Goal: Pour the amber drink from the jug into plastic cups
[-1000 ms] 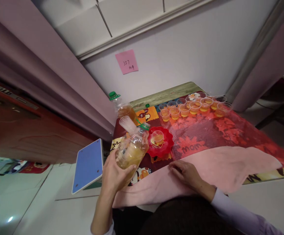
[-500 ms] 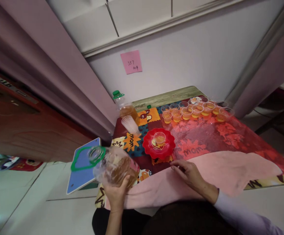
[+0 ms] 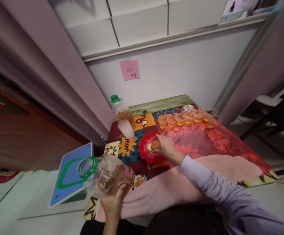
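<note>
Right hand (image 3: 166,147): thumb and fingers close on the right side of a clear cup (image 3: 154,142), which we find inside the red scalloped dish (image 3: 143,154); a pale lilac sleeve behind.

Left hand (image 3: 112,203): wrapped around the lower part of a large clear bottle (image 3: 112,178), thumb on its side. We note the bottle steeply tilted, uncapped mouth to the left, amber liquid within, green handle at the neck.

Beyond the dish: a leaning stack of clear cups (image 3: 126,130); just behind it, a second bottle (image 3: 124,116), upright, green-capped, amber-filled; a small green cap (image 3: 144,112), loose.

Right rear: clear cups in rows (image 3: 180,119), amber liquid visible in the front ones.

Near edge: pink cloth (image 3: 161,194).

Left: white-edged blue panel (image 3: 70,163), partly behind the handle.

On the wall: pink note (image 3: 130,70), marked "357".
</note>
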The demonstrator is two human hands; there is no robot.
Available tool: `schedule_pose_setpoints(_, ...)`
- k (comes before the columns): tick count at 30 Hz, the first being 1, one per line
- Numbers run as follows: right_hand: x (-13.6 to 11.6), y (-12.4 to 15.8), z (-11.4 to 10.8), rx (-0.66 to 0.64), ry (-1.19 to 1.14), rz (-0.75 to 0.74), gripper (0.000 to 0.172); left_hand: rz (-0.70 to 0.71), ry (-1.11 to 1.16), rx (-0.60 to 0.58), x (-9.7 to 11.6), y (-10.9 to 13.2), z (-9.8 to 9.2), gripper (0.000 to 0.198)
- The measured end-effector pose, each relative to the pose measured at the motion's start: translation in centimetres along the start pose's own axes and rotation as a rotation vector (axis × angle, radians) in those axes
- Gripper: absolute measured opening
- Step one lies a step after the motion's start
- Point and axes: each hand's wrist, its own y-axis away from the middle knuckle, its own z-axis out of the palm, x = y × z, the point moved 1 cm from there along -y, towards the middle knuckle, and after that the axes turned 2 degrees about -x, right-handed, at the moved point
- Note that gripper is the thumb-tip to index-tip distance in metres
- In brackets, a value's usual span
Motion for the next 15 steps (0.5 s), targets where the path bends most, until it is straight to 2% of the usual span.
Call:
schedule_pose_setpoints(4,-0.5,-0.3,0.2,0.004,-0.054,0.0,0.059,-0.007,0.006,0.004,-0.1,-0.1,0.0,0.094)
schedule_pose_setpoints(9,0.3,-0.7,-0.7,0.157,-0.385,-0.07,0.064,-0.011,-0.017,-0.036,0.5,-0.3,-0.2,0.084)
schedule_pose_setpoints(12,3.4,-1.0,-1.9,0.305,-0.579,-0.018,0.065,0.015,-0.029,-0.023,0.8,-0.4,-0.2,0.081)
schedule_pose_setpoints(15,9.0,-1.0,-3.6,0.459,-0.557,0.108,0.069,0.024,-0.056,-0.02,0.6,-0.5,-0.2,0.078)
